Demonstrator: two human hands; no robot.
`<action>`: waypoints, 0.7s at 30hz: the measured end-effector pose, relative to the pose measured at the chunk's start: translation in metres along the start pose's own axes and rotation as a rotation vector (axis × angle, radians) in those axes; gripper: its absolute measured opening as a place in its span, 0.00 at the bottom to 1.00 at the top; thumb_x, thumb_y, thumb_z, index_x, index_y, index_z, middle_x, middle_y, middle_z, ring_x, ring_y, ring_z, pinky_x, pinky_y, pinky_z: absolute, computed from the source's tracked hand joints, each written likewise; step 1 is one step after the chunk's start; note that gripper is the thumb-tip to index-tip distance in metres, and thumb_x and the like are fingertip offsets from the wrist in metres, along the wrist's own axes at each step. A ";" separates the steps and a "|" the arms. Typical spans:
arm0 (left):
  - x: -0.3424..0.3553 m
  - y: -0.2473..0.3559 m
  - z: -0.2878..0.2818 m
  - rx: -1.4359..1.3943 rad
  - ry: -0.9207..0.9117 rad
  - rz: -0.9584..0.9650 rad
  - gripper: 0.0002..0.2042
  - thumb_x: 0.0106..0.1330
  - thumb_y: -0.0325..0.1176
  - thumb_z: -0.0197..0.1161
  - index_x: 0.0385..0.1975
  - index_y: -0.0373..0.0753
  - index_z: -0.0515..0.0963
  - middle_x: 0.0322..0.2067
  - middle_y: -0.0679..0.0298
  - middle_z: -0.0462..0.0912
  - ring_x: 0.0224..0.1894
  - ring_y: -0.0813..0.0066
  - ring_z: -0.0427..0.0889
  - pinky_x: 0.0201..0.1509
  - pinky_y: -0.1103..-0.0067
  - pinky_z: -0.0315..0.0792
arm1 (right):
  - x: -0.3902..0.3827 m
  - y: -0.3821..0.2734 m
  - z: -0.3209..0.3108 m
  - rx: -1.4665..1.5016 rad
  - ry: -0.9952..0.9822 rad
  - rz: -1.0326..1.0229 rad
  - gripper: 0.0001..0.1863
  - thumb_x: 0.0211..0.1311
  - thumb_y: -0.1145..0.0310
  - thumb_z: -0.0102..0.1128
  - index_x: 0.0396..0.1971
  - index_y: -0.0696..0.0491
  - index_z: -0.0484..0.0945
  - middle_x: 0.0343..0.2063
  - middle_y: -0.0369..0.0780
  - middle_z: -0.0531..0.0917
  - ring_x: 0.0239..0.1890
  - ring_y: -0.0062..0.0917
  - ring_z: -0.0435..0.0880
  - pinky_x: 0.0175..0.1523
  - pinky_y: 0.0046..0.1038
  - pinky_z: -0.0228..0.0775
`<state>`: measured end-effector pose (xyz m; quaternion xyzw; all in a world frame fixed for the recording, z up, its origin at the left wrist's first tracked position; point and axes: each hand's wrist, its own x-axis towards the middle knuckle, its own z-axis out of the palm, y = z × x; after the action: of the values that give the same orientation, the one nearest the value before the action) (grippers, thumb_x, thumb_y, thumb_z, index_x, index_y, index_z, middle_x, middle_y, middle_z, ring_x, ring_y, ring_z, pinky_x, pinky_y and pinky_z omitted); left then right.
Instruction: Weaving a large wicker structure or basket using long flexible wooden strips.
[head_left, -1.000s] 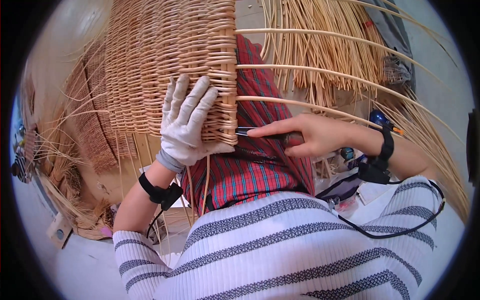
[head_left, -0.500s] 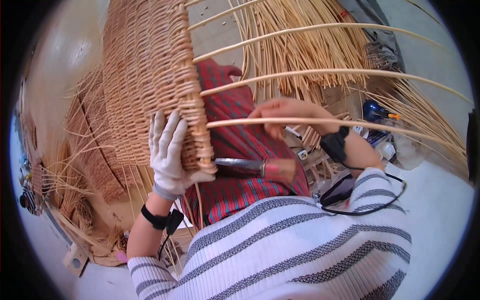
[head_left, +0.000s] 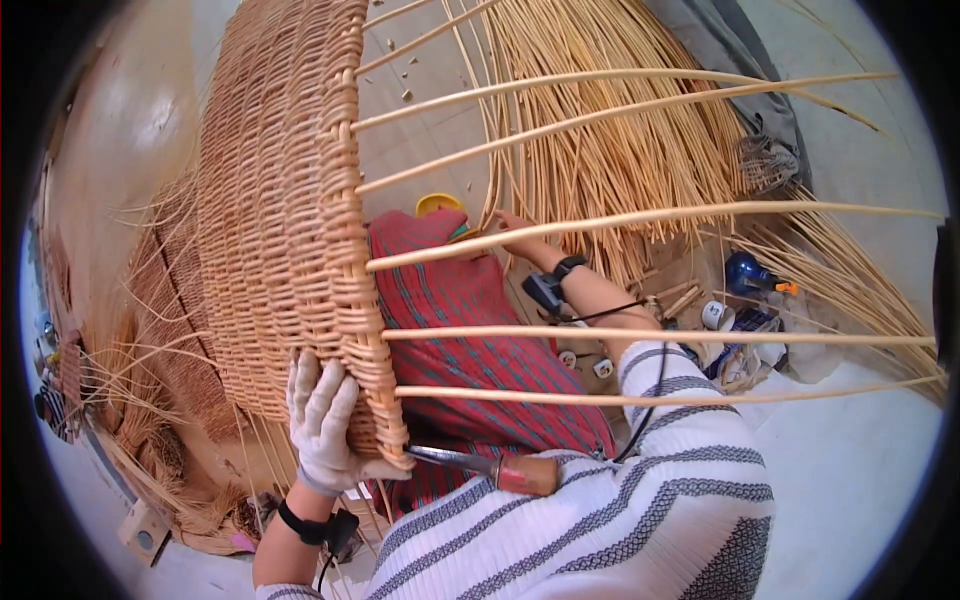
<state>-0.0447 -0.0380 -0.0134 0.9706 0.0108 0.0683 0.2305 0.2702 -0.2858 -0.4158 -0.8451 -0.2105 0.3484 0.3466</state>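
Biggest of all, a woven wicker panel [head_left: 275,200], running from the top of the view down toward the waist, left of center, with its right edge bordering the lap. Next, a striped sweater [head_left: 600,510] along the bottom, white with dark bands. Beyond the lap, at upper right, a large bundle of sticks [head_left: 610,120], pale and loosely fanned out. Over the lap, a red checked cloth [head_left: 440,300]. Crossing above cloth and bundle, several long rods [head_left: 500,333], sticking out rightward from the panel's edge. At the panel's near right corner, the left hand [head_left: 325,425], in a white glove, clamped firmly on the weave: fingers flat on top, thumb around the lower edge. Just beside the thumb, a tool [head_left: 500,468] with a metal shaft and reddish-brown handle, its tip at the corner of the weave. Farther right, a blue bottle [head_left: 745,272]. Near the bundle's lower left, the right hand [head_left: 526,250], bare, stretched far forward and partly behind a rod; cannot tell whether holding anything. Just beyond, a small yellow bowl [head_left: 438,203].
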 end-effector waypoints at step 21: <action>0.006 0.010 -0.011 -0.012 -0.005 -0.063 0.62 0.46 0.83 0.69 0.72 0.34 0.73 0.71 0.46 0.75 0.78 0.34 0.64 0.82 0.45 0.56 | -0.074 -0.004 -0.077 0.642 -0.398 0.515 0.08 0.73 0.74 0.58 0.49 0.56 0.80 0.34 0.41 0.87 0.36 0.31 0.89 0.42 0.31 0.83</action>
<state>-0.0402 -0.0416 0.0012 0.9686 0.0406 0.0589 0.2382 0.2769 -0.3610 -0.3409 -0.6364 0.0627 0.6263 0.4458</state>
